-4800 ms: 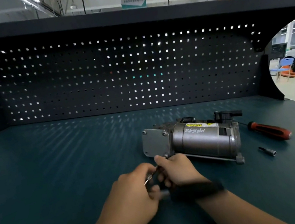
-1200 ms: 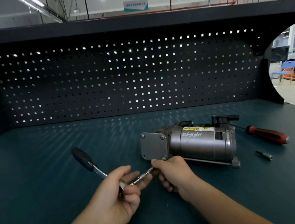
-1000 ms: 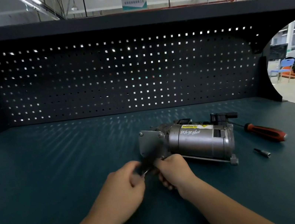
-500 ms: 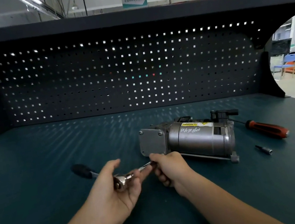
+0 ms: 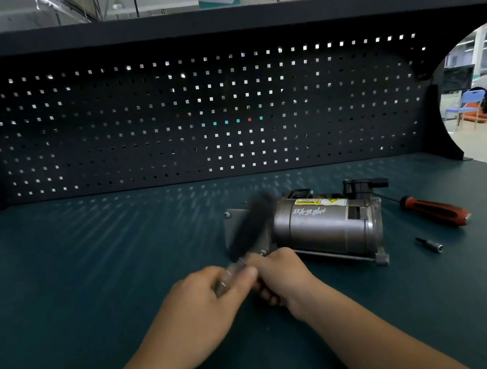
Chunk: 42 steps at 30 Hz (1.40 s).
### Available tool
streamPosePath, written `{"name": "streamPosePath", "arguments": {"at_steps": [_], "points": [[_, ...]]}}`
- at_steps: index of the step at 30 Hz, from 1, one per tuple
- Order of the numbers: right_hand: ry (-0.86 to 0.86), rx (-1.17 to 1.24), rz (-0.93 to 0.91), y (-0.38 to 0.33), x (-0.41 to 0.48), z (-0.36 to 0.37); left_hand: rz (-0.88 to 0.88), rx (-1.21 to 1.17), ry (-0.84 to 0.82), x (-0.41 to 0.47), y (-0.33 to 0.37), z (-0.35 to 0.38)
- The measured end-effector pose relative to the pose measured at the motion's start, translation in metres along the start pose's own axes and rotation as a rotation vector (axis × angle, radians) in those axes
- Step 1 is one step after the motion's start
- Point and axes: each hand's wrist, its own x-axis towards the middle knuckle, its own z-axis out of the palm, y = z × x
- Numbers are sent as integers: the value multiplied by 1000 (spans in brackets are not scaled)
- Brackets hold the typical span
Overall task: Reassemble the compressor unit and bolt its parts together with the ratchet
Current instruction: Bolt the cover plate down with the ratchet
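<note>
The grey compressor unit [image 5: 323, 229] lies on its side on the dark green bench, its square end plate [image 5: 233, 234] facing left. My left hand [image 5: 210, 299] grips the head end of the ratchet [image 5: 249, 228]. Its black handle is motion-blurred and points up and away across the end plate. My right hand [image 5: 280, 275] has curled fingers at the plate's lower front corner and holds the ratchet's extension there. The bolt under my fingers is hidden.
A red and black screwdriver [image 5: 433, 212] lies to the right of the compressor. A small metal socket bit [image 5: 429, 245] rests in front of it. A black pegboard [image 5: 192, 118] walls off the back of the bench.
The ratchet handle has swung from pointing left along the bench to pointing up and away over the end plate. Both hands stay at the plate's lower corner.
</note>
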Motion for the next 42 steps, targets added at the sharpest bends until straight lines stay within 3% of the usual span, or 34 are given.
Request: {"name": "streamPosePath", "arguments": {"at_steps": [4,6,9,15,17,19,26,28,30,32,34,36,38,40,42], "points": [[2,56,37,-3,0,3,-621,-1144,-127,11,-1,-4],[9,47,24,-2,1,4,-690,-1369,-164,13,-4,-10],[7,0,3,0,3,4,-560,-1054,-171,16,-5,-9],[16,-31,-41,2,2,0,261,350,93,8,-23,5],[11,-12,-38,1,1,0,357,449,79,4,-23,9],[6,11,-31,1,1,1,251,252,15,7,-21,10],[16,59,6,-1,0,1,-560,-1256,-157,5,4,7],[14,39,-3,-1,-1,2,-630,-1434,-150,5,4,4],[19,14,-13,0,-1,2,-613,-1381,-181,5,4,3],[29,-24,-27,0,-1,1,-539,-1128,-193,7,2,1],[39,-62,-42,1,-1,1,-324,-668,-120,12,-5,-1],[39,-61,-39,2,-1,3,-32,-106,68,14,-18,-1],[34,-46,-26,2,-1,4,155,257,172,13,-24,1],[24,-31,-25,2,-1,3,196,259,184,11,-25,7],[11,-15,-16,0,-2,1,48,-19,95,10,-16,6]]}}
